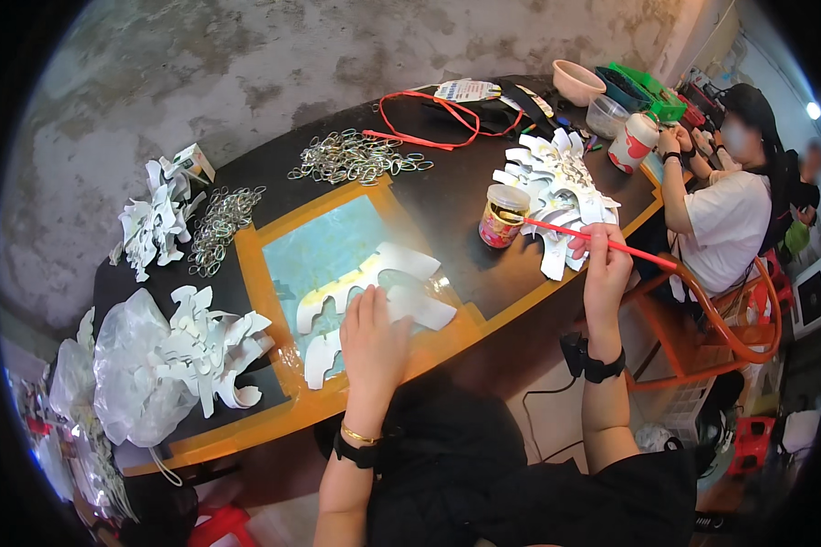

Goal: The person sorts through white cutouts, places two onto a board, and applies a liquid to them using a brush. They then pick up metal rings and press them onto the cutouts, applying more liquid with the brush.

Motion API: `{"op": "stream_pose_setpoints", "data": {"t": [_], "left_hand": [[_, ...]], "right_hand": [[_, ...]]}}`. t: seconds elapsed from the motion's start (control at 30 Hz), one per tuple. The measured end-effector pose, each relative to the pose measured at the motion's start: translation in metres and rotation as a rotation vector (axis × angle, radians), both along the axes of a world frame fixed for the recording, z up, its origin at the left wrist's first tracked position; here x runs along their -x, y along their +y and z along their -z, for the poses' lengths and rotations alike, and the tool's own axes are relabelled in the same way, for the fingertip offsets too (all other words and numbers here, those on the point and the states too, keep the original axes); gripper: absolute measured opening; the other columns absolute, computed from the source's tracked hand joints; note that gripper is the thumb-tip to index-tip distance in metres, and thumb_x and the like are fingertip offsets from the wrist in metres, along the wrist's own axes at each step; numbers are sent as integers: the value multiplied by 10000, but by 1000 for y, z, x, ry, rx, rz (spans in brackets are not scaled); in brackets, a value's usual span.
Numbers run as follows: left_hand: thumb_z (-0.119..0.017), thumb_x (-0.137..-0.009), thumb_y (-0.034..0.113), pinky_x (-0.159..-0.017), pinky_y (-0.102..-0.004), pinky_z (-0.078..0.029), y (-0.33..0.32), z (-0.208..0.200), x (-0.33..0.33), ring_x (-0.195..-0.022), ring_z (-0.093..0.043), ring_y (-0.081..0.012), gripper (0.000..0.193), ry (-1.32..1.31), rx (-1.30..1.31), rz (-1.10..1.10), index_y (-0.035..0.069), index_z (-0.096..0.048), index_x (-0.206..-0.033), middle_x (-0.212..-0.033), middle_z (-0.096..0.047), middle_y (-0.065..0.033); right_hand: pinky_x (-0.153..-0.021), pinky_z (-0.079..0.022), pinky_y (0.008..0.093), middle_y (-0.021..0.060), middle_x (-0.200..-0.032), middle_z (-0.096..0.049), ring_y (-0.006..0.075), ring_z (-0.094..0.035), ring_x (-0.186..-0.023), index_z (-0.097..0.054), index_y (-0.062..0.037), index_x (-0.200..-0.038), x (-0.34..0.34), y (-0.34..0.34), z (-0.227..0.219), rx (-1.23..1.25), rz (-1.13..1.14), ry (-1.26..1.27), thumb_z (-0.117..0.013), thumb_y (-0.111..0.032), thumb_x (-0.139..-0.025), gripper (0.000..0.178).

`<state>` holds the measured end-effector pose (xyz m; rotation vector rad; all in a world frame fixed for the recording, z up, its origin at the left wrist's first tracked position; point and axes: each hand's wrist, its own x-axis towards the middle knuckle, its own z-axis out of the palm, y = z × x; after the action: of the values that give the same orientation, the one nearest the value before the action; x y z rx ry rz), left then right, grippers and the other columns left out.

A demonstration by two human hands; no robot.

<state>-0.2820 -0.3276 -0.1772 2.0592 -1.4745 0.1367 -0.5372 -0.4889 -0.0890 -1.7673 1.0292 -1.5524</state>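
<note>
My left hand (374,337) lies with its fingers stretched out over two curved white cut-out pieces, its outline slightly blurred. The upper white piece (410,261) has a scalloped lower edge and a yellow smear along it; the lower white piece (321,358) is partly hidden by the hand. Both lie on a pale blue panel (292,246) framed with orange tape. Raised at the right, my right hand (604,258) is closed on a thin red brush (556,228). Its tip points at the mouth of a small clear jar (502,217) with a colourful label.
Beyond the jar spreads a pile of white pieces (556,182). Metal rings (351,157) heap at the back, with a second ring pile (223,223) leftward. More white pieces (210,346) lie beside a plastic bag (137,365). A person (725,205) sits at the right.
</note>
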Motion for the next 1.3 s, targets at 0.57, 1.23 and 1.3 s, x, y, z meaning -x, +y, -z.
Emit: {"op": "stream_pose_setpoints", "data": {"t": [0.57, 1.23, 1.3], "left_hand": [[-693, -871, 243, -1060, -471, -406, 0, 1, -2, -1288, -503, -376, 537, -51, 40, 14, -35, -565, -1313, -1367, -572, -187], [-685, -883, 249, -1063, -467, -401, 1, -1, -1, -1296, -495, -375, 533, -41, 25, 14, -23, -561, -1324, -1381, -559, -180], [-685, -883, 248, -1062, -468, -401, 1, -1, -1, -1296, -495, -376, 531, -41, 27, 15, -21, -561, -1324, -1378, -560, -180]], "right_hand": [[-897, -544, 338, 84, -890, -645, 158, -622, -845, -593, -23, -1055, 32, -16, 64, -560, -242, -814, -542, -285, -1046, 267], [-972, -537, 377, 94, -961, -677, 165, -642, -919, -621, -34, -1104, 28, -8, 57, -385, -228, -803, -551, -234, -1033, 223], [-970, -538, 376, 94, -958, -677, 166, -642, -916, -621, -34, -1103, 27, -7, 57, -383, -235, -800, -554, -234, -1031, 223]]}}
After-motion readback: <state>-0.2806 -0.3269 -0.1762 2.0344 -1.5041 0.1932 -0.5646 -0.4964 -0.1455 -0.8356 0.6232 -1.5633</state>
